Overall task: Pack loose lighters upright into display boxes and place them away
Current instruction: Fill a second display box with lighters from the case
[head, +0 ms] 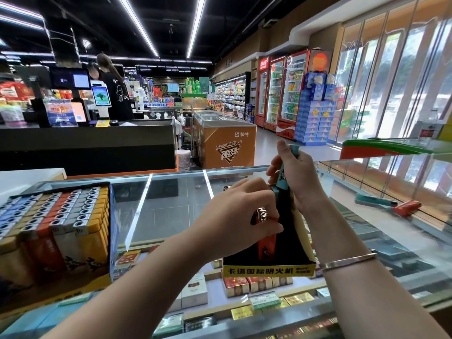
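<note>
We stand at a glass counter (171, 206) with a small yellow-fronted display box (269, 269) at about five o'clock from the middle of our view. Our left hand (234, 221) curls round an orange lighter (265, 241), fingers wrapped near its metal top, and holds it upright inside the box with its lower end close to the box floor. Our right hand (293, 174), at about two o'clock from the left one, pinches a teal lighter (285, 177) between thumb and fingers, tilted a little over the back of the box. Both hands are closed firmly on their lighters; neither has a free finger that we can make out.

At nine o'clock sits a full box (56, 231) of lighters packed upright in rows. At three o'clock, on the glass, lie a loose teal lighter (374, 201) and a loose orange lighter (407, 207), end to end, well apart from our box.

We judge these lighters to be light, stiff and smooth-sided, so they may slip or topple while the box is nearly bare. Holding each by the upper body, just under the metal cap, looks best for lowering it straight. The cardboard box seems thin and light; it may slide on the glass, so a steadying touch on its wall would help.
</note>
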Demonstrator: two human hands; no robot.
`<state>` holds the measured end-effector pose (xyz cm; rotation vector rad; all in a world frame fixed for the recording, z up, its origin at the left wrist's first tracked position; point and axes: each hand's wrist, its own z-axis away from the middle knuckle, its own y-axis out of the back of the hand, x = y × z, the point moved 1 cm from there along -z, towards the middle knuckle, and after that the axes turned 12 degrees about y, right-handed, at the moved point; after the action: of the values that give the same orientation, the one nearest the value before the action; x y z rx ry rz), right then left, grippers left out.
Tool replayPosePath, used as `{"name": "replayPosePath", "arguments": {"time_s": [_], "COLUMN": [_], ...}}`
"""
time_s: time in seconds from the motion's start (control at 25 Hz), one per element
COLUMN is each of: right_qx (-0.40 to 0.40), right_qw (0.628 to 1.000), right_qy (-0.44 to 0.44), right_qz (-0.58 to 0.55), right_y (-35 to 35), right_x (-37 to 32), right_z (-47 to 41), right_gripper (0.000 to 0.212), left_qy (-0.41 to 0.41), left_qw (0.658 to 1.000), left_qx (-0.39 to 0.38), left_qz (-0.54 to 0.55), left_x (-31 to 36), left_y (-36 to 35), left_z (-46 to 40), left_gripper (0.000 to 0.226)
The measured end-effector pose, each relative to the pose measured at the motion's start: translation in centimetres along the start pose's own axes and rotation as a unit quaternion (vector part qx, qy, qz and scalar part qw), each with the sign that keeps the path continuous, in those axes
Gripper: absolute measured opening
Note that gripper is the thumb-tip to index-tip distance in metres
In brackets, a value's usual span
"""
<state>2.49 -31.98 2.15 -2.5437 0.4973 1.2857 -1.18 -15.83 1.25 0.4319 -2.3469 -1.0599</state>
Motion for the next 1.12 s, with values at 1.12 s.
{"name": "replayPosePath", "arguments": {"time_s": [1.12], "right_qx": [-0.221], "right_qw": [0.954], "right_qy": [-0.174], "right_qz": [0.099], "right_y": [1.3], "right_x": [2.5], "right_z": [-0.6], "right_gripper": [0.032], "left_qy": [0.173], "left_qw": [0.916], "left_qx": [0.112], "left_qz": [0.343], "left_x": [-1.7], "left_y": [1.0], "left_z": [-1.7], "left_gripper": [0.048]}}
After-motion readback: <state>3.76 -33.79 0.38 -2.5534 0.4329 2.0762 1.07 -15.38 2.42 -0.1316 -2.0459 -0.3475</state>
